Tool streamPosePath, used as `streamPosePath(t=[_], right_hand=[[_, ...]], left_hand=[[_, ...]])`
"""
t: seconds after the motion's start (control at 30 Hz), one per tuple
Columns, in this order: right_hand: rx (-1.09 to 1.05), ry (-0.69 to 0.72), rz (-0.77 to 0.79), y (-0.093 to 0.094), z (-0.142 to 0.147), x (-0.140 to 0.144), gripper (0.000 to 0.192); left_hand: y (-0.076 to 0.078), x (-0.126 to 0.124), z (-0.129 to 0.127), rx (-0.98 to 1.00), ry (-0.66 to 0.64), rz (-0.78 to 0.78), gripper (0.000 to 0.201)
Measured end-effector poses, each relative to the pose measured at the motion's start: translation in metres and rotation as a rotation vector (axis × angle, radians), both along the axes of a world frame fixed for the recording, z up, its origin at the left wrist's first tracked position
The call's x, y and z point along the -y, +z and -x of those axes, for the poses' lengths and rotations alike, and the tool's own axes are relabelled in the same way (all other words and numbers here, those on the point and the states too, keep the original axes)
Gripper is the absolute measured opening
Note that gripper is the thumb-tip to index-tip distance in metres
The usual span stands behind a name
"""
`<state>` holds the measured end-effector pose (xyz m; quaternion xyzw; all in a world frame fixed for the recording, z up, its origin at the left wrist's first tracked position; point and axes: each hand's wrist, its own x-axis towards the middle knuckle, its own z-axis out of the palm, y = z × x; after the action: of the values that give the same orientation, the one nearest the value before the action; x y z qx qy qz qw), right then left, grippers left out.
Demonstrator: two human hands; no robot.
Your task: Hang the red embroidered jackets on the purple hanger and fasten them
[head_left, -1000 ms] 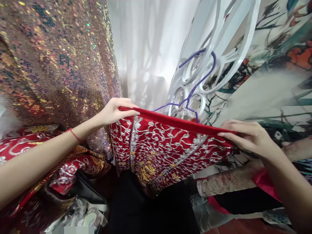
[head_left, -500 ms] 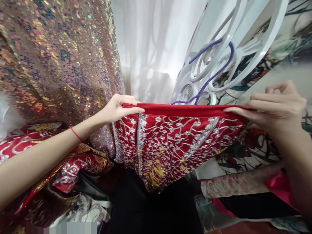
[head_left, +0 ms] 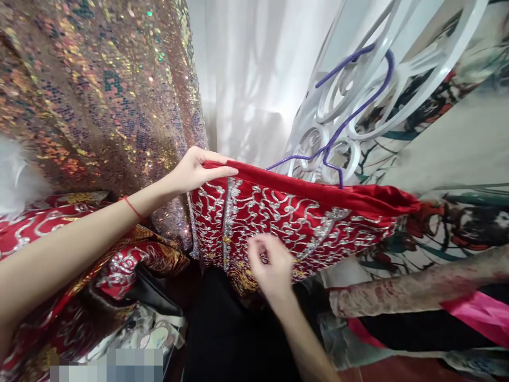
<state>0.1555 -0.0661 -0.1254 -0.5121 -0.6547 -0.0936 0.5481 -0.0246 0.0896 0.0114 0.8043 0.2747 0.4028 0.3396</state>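
Observation:
A red garment (head_left: 302, 217) with silver and gold embroidery hangs folded over a purple wire hanger (head_left: 342, 122). The hanger hooks into a white ornate metal rack (head_left: 397, 79). My left hand (head_left: 196, 171) pinches the garment's top left edge. Lower down, my right hand (head_left: 270, 265) is in front of the embroidered cloth near its bottom, blurred, with fingers loosely curled. I cannot tell whether it touches the fabric.
A sequined iridescent fabric (head_left: 99, 95) hangs at the left. A white sheer curtain (head_left: 254, 79) is behind. More red embroidered cloth (head_left: 99, 270) lies at lower left. Printed garments (head_left: 457, 159) hang at the right, with pink fabric (head_left: 477, 313) below and black cloth (head_left: 230, 334) underneath.
My right hand let go of the garment's top right edge and dropped down and left to the front of the cloth. The right end of the garment sagged. My left hand kept its grip.

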Motion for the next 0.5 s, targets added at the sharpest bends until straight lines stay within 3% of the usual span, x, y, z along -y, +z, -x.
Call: streamPosePath(t=[0.07,0.13,0.2,0.4,0.5], right_hand=[[-0.14,0.044,0.3,-0.031,0.04,-0.013,0.019],[-0.148,-0.074,0.516,-0.051,0.067,-0.026,0.022],[-0.144,-0.176,0.637,-0.062,0.081,-0.036,0.022],[-0.339,-0.218,0.678,-0.063,0.087,-0.047,0.02],[-0.537,-0.116,0.673,-0.064,0.087,-0.049,0.02]], left_hand=[[-0.001,-0.001,0.001,0.01,0.006,-0.008,0.031],[-0.001,0.0,0.003,0.014,0.009,-0.012,0.03],[0.0,0.0,0.003,0.008,0.002,-0.015,0.031],[0.0,0.001,0.003,0.001,-0.05,-0.009,0.029],[0.0,0.001,0.003,0.01,-0.061,-0.019,0.028]])
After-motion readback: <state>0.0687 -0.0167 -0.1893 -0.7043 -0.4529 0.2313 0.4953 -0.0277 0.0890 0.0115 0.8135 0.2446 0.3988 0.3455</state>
